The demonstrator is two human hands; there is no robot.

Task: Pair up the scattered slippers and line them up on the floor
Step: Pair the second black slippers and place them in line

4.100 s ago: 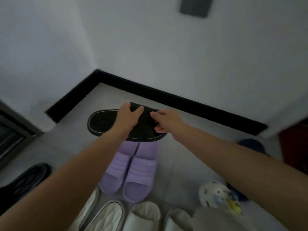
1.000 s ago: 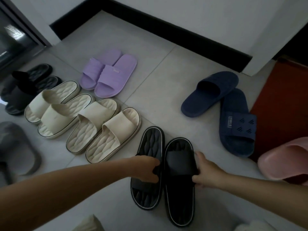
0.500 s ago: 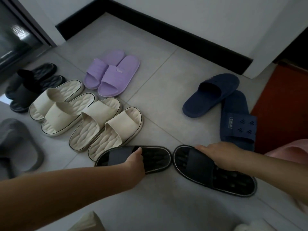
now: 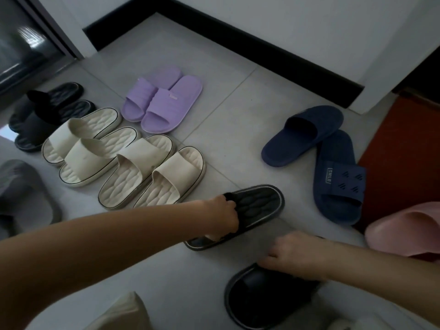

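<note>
Two black slippers with pale rims lie on the grey tiles in front of me. My left hand (image 4: 222,216) grips the strap of the farther black slipper (image 4: 258,206), which lies slanted beside the cream row. My right hand (image 4: 295,254) holds the strap edge of the nearer black slipper (image 4: 264,298), partly covering it. Two cream pairs (image 4: 133,160) stand side by side in a slanted row, with a purple pair (image 4: 164,101) behind them and another black pair (image 4: 45,117) at the far left.
Two navy slippers (image 4: 333,163) lie crossed at an angle on the right. A pink slipper (image 4: 404,227) sits at the right edge near a red mat (image 4: 404,148). A grey slipper (image 4: 21,198) lies at the left edge. A black skirting board (image 4: 238,44) runs along the wall.
Both hands have turned and shifted the two black slippers: the left one swung to the right of the cream row, the right one came nearer to me at the lower right.
</note>
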